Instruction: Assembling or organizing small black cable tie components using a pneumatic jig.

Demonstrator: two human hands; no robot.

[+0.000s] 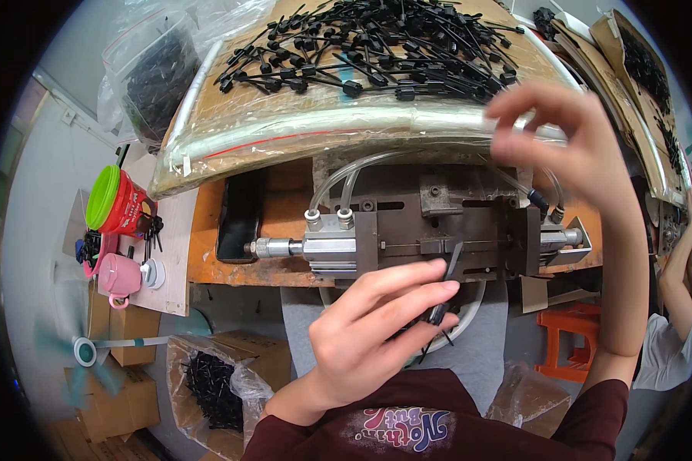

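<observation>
In my left hand (377, 330), low in front of the machine, is a small black plastic stem piece (437, 313). The fingers close round it, and one thin end points up past the fingertips. A second thin black end shows below the hand. My right hand (557, 142) is raised at the far right, near the padded front edge of the tray. Its fingers are curved and apart, slightly blurred, with nothing seen between them. Just beyond my left hand sits the metal fixture (438, 246), with an air cylinder (333, 250) at its left end.
A heap of black stem pieces (377, 54) lies on the cardboard tray (207, 115). Clear air hoses (361, 163) arch over the fixture. At left are a red bucket (134, 211), a pink cup (119, 275) and a fan (84, 351). An orange stool (567, 338) and another person's arm (678, 280) are at right.
</observation>
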